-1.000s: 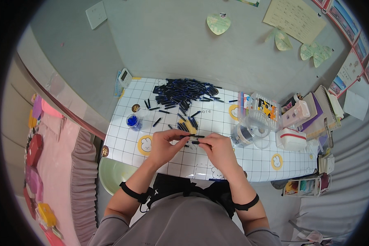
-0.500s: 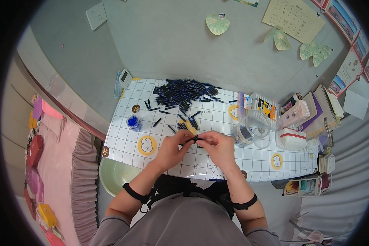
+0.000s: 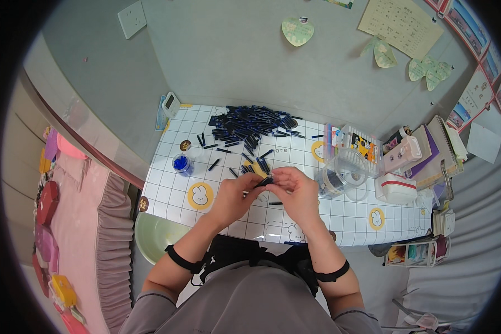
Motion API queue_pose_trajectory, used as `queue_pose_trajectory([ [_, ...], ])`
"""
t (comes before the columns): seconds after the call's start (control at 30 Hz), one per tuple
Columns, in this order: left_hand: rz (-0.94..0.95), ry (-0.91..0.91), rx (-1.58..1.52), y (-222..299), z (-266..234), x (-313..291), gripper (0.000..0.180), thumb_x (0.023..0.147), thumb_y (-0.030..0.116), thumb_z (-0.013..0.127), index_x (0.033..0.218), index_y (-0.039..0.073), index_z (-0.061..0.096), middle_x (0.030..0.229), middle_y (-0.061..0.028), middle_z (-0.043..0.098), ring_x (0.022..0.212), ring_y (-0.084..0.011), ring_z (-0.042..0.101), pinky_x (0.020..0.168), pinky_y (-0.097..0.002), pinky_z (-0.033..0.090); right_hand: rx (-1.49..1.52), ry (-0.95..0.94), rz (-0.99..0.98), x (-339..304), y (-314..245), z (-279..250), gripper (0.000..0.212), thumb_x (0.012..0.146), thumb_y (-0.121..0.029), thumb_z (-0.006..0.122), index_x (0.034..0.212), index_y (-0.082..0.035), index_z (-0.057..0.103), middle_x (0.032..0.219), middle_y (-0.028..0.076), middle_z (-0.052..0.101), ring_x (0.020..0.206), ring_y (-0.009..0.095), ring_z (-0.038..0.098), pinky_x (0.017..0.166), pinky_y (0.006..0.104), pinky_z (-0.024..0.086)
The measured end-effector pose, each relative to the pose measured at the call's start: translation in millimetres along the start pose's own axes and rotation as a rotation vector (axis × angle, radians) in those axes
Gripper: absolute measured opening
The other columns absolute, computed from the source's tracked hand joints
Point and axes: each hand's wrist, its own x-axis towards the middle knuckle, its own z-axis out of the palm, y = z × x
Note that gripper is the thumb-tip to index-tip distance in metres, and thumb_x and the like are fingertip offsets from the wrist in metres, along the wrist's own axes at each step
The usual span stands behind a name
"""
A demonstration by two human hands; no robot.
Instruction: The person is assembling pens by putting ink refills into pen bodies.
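My left hand pinches small dark ink cartridges between thumb and fingers, above the near middle of the table. Close against it, my right hand has its thumb and fingertips around the other end of them. The fingers hide much of what is held, so I cannot tell how many cartridges there are. Just beyond my hands lie several loose cartridges on a yellow patch of the tablecloth. One more cartridge lies below my right hand. A large heap of dark cartridges covers the far side of the table.
A jar with bright blue pieces stands at left. To the right are a clear plastic tub, a clear pen box, a white pouch and upright notebooks. The white checked tablecloth ends near my body; a green basin sits below.
My right hand's fingers have spread and lifted a little, and the held cartridges are tilted differently. A cartridge below the right hand shows more clearly. The heap looks unchanged.
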Motion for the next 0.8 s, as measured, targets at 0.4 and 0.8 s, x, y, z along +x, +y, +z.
queue_pose_trajectory([
  [0.4, 0.040, -0.001, 0.030, 4, -4, 1, 0.023, 0.099, 0.015, 0.083, 0.117, 0.000, 0.077, 0.099, -0.0185, 0.082, 0.086, -0.0328, 0.083, 0.074, -0.0345, 0.063, 0.221, -0.071, 0.113, 3, 19, -2, 0.019, 0.096, 0.005, 0.081, 0.115, 0.004, 0.078, 0.108, 0.009, 0.082, 0.098, 0.012, 0.077, 0.089, 0.0266, 0.062],
  [0.8, -0.108, 0.019, -0.164, -19, -1, -11, 0.022, 0.111, 0.005, 0.063, 0.130, -0.006, 0.067, 0.101, -0.0179, 0.082, 0.094, -0.0261, 0.083, 0.082, -0.0337, 0.063, -0.706, -0.080, -0.253, 5, 36, -6, 0.014, 0.085, -0.005, 0.085, 0.099, -0.005, 0.084, 0.097, 0.008, 0.075, 0.099, 0.033, 0.071, 0.085, 0.0431, 0.060],
])
